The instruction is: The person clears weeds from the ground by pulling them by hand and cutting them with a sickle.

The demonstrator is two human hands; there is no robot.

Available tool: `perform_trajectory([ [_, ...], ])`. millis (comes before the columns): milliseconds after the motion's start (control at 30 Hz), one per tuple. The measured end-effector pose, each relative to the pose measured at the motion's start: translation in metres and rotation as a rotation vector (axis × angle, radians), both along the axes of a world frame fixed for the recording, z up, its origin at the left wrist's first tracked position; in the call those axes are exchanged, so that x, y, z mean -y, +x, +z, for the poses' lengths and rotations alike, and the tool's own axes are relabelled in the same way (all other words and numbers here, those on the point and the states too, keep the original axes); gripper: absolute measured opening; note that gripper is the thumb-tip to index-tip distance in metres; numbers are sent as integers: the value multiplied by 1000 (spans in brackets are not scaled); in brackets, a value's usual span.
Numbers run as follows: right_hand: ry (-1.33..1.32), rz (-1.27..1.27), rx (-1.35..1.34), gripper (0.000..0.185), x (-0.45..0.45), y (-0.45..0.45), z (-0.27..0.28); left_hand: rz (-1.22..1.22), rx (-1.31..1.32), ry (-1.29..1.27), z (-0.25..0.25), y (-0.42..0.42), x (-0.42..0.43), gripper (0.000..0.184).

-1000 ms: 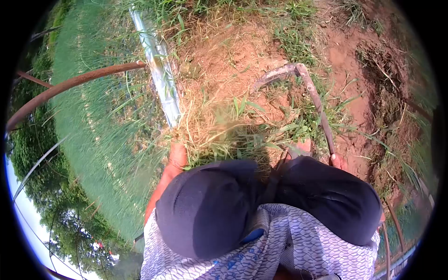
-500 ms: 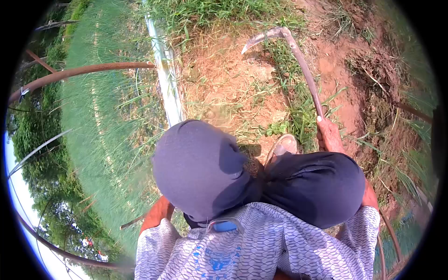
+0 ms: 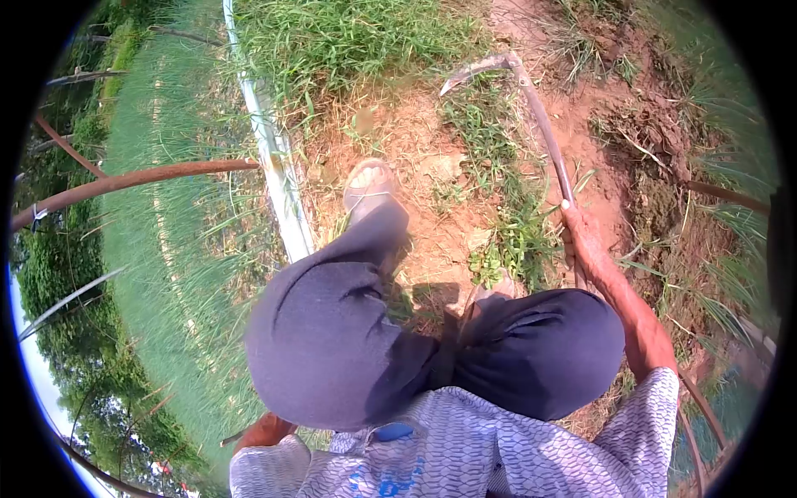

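Observation:
My right hand (image 3: 578, 226) is closed around the long, dark handle of a sickle (image 3: 544, 124). Its hooked blade points left, above green weeds (image 3: 506, 187) and reddish soil. Of my left arm (image 3: 266, 430), only a short piece shows beside my bent left leg; that hand is hidden. A short stick-like end (image 3: 232, 437) pokes out by this arm, and I cannot tell whether it is held. My left foot (image 3: 371, 184) stands forward on the dirt, while my right foot (image 3: 498, 285) is partly covered by the right knee.
A pale plastic-like strip (image 3: 274, 158) runs along the left of the path, beside thin green crop leaves (image 3: 191, 241). A rusty curved pipe (image 3: 149, 177) reaches that strip. Thick grass (image 3: 357, 46) grows ahead, and a clumpy soil bank (image 3: 656, 174) lies right.
My left leg has stepped forward, bringing its foot into view. The right forearm now shows more fully, still with the sickle in hand. The ground has shifted slightly in view.

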State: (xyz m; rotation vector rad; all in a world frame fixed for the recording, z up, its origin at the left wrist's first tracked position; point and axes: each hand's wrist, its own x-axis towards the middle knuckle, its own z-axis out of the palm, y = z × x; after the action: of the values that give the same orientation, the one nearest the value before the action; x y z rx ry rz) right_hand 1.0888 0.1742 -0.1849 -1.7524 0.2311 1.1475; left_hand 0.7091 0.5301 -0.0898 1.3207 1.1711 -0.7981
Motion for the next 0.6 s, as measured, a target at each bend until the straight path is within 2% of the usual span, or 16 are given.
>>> perform_trajectory([
  [133,31,-131,-3,33,-4,0,-11,-51,-14,-12,-20,31,-54,60],
  [233,-3,-190,33,30,-3,-4,-16,-153,119,66,-42,97,-85,61],
  [267,-56,-189,60,28,0,-8,-21,-241,227,146,-50,130,-90,61],
  [333,-113,-207,76,26,-1,-21,-18,-827,578,780,-57,219,-83,76],
  [367,-174,-206,103,23,-1,-25,-10,-963,655,917,-68,256,-82,84],
  [433,-244,-232,126,22,2,-38,-11,-1214,717,1092,-97,320,-84,97],
  [467,-240,-241,185,20,10,-49,-23,-1256,817,1119,-110,351,-86,103],
  [533,-252,-273,240,19,10,-68,-30,-1348,835,1108,-133,406,-87,109],
  [600,-260,-461,136,16,2,-87,-28,-1442,756,1032,-148,444,-86,108],
])
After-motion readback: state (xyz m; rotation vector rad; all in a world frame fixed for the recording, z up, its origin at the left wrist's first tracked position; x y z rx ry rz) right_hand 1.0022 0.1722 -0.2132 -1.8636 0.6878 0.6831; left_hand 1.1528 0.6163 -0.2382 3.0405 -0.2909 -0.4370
